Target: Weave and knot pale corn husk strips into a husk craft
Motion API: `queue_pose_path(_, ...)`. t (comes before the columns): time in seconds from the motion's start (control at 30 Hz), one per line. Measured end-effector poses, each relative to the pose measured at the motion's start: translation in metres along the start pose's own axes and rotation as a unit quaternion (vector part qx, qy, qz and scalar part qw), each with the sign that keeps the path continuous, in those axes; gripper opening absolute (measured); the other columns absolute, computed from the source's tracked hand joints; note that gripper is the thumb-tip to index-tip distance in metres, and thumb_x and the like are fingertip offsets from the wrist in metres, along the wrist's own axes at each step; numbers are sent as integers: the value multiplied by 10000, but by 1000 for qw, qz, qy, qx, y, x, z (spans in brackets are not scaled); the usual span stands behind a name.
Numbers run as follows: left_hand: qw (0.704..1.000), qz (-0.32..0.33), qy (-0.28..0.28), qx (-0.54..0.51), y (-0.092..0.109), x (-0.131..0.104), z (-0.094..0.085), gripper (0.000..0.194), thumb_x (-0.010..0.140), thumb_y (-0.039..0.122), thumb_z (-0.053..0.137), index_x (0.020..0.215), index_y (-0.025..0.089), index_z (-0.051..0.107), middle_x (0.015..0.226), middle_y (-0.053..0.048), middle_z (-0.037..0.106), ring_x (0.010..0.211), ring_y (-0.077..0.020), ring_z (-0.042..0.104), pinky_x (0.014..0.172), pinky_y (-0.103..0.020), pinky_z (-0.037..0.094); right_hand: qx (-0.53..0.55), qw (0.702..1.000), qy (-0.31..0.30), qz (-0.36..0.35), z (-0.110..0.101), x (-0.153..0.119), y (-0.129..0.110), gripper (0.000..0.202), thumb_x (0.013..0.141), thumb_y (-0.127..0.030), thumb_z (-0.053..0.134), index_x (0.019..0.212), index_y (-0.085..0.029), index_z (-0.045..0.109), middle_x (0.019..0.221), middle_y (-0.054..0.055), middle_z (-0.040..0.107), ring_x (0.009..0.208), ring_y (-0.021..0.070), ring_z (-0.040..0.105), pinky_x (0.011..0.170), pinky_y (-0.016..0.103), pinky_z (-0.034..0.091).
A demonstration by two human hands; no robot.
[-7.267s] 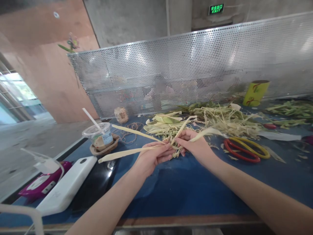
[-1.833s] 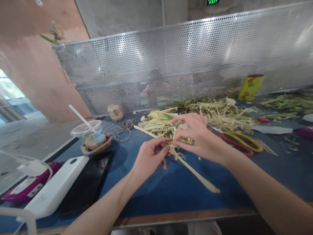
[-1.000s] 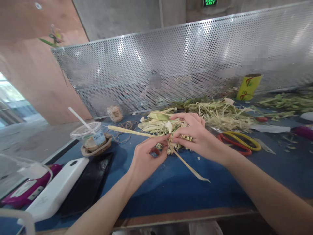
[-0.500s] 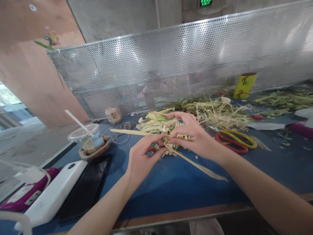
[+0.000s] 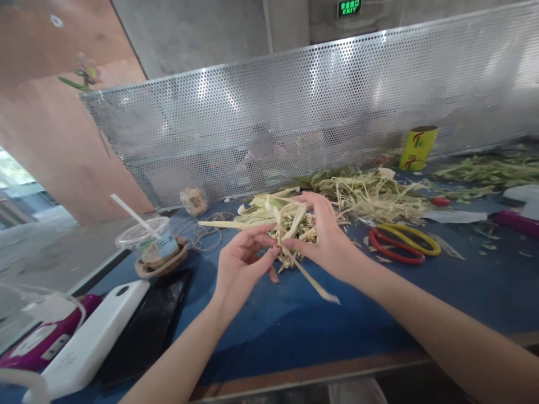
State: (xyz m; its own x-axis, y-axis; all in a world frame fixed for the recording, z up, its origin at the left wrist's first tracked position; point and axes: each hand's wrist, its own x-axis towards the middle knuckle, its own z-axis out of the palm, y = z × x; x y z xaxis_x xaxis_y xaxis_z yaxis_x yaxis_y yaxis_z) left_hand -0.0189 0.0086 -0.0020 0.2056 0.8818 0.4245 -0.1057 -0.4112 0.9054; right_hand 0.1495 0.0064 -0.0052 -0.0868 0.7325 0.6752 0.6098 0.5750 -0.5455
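Pale strips of dried husk [image 5: 284, 223] cross and loop between my two hands above the blue table. My left hand [image 5: 246, 259] pinches them from the left between thumb and fingers. From the right, my right hand [image 5: 322, 235] closes on the same strips, its thumb near my left fingertips and its index finger arched over a loop. One long strip end points left past my left hand; another [image 5: 315, 281] hangs down to the right. Behind and under the hands lies a heap of short cut pieces and husk leaves [image 5: 256, 211].
A lidded cup [image 5: 154, 241], a white power bank [image 5: 95, 331], a black phone [image 5: 147, 328] and string [image 5: 210, 230] are at left. Scissors [image 5: 406, 244], a husk pile [image 5: 379, 196] and a yellow roll [image 5: 418, 147] are at right, before a perforated metal screen [image 5: 236, 123].
My right hand has turned more upright and shifted slightly left, and the husk loop stands more open. The lower strip end has swung inward to the left. The view has shifted slightly.
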Motion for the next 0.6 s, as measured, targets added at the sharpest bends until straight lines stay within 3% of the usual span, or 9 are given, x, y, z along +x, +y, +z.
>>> queue_pose_path(0.07,999,-27,8,-32,-1,2,-1,312,634,182,675,937,171,601,712,27,556,498,-64,513,344,-178,464,37,995,12,95,3,-1,4,788,697,-566,538,1282,-181,179,1188,168,370,1101,283,405,814,434,414)
queue_pose_path(0.1,998,-39,13,-42,-2,3,-2,315,634,190,677,938,168,598,710,31,554,478,-55,503,344,-176,459,58,988,-19,138,3,-1,5,779,710,-590,501,1285,-171,182,1104,153,437,1021,269,468,764,415,437)
queue_pose_path(0.2,996,-65,27,-58,-4,4,-3,314,634,202,681,929,152,587,707,37,551,406,-28,471,330,-166,429,139,947,-196,212,2,0,2,665,744,-617,426,1217,-158,335,815,71,555,755,208,557,639,355,456)
queue_pose_path(0.27,996,-69,24,-59,-5,4,-3,318,635,200,679,930,147,575,711,34,553,407,-31,479,323,-161,412,189,929,-243,205,2,0,-2,649,717,-582,509,1199,-170,371,752,35,565,689,178,556,617,324,452)
queue_pose_path(0.33,996,-67,9,-51,-5,3,-1,336,635,180,673,947,148,553,702,35,556,440,-44,496,344,-166,419,218,932,-230,176,4,1,-5,596,699,-506,585,1168,-180,414,756,20,567,677,155,551,616,297,446)
queue_pose_path(0.47,996,-78,-11,-29,-5,1,1,446,632,145,665,1028,167,461,653,56,557,439,-50,479,376,-175,413,223,939,-222,139,7,2,-3,322,710,-414,605,893,-150,580,729,19,561,658,131,522,600,267,422)
queue_pose_path(0.6,996,-93,-11,-4,0,0,3,517,631,168,671,1070,181,398,652,59,573,395,-34,441,370,-163,365,307,903,-245,173,8,2,2,308,671,-361,656,877,-152,564,787,20,574,715,126,534,650,264,436)
